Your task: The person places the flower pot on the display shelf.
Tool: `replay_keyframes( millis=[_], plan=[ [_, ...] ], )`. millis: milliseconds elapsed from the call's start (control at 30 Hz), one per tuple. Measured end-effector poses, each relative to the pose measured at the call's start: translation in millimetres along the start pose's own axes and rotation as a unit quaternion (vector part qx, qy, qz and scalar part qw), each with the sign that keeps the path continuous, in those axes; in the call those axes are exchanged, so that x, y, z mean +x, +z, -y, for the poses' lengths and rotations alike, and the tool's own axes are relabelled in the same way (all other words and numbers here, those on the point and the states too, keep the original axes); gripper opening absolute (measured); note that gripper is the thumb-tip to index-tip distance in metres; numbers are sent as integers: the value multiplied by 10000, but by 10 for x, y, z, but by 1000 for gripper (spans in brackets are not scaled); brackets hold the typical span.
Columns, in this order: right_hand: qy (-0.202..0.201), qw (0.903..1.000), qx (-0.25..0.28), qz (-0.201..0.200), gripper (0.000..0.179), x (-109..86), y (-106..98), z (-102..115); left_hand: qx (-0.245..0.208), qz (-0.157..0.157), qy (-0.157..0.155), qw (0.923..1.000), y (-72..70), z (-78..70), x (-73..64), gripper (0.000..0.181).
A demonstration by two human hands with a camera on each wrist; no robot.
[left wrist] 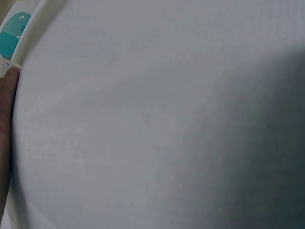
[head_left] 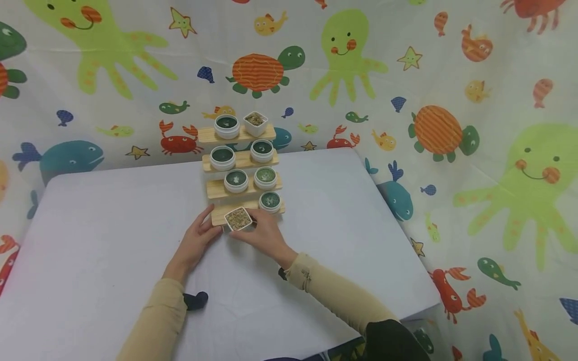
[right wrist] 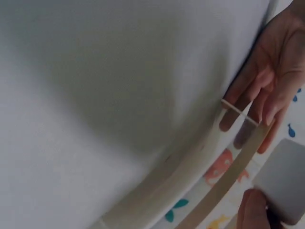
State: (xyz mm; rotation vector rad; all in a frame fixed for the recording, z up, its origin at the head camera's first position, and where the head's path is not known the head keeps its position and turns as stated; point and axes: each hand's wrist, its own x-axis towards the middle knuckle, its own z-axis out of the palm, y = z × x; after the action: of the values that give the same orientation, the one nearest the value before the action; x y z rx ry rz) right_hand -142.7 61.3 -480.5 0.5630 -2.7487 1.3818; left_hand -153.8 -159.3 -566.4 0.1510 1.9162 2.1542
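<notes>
My right hand [head_left: 266,235] pinches a small square white bowl [head_left: 238,219] of dried, greenish-brown flakes by its sides. It holds the bowl at the left of the lowest step of a tiered wooden stand [head_left: 220,214]; whether the bowl rests on the wood cannot be told. At that step's left end, my left hand [head_left: 198,240] grips the stand, thumb toward the front and fingers at the side. The right wrist view shows the left hand's fingers [right wrist: 245,86] partly behind a clear panel, with the bowl's blurred white side [right wrist: 286,181] close by.
Round white jars with green tops, such as this jar [head_left: 270,201], sit on the steps. Another square bowl [head_left: 255,123] stands top right. A white cloth covers the table [head_left: 113,250]; a sea-animal curtain [head_left: 289,30] hangs behind, close to the stand.
</notes>
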Motion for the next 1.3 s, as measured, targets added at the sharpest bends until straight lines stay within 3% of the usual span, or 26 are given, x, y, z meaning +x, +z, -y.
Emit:
replay_keyframes(
  millis=[167, 633, 967, 1300],
  plan=[
    [211, 9975, -398, -551, 52, 63, 210, 17, -207, 43, 3, 9998, 22, 25, -2, 77],
    [762, 9917, -271, -1003, 58, 158, 339, 40, -295, -16, 4, 9996, 45, 12, 2, 76],
    [905, 9898, -184, -1089, 60, 185, 413, 30, -115, -80, -129, 9998, 40, 12, -3, 78],
    [801, 9902, -243, -1120, 64, 200, 471, 19, -139, -76, -30, 9999, 18, -14, -28, 77]
  ],
)
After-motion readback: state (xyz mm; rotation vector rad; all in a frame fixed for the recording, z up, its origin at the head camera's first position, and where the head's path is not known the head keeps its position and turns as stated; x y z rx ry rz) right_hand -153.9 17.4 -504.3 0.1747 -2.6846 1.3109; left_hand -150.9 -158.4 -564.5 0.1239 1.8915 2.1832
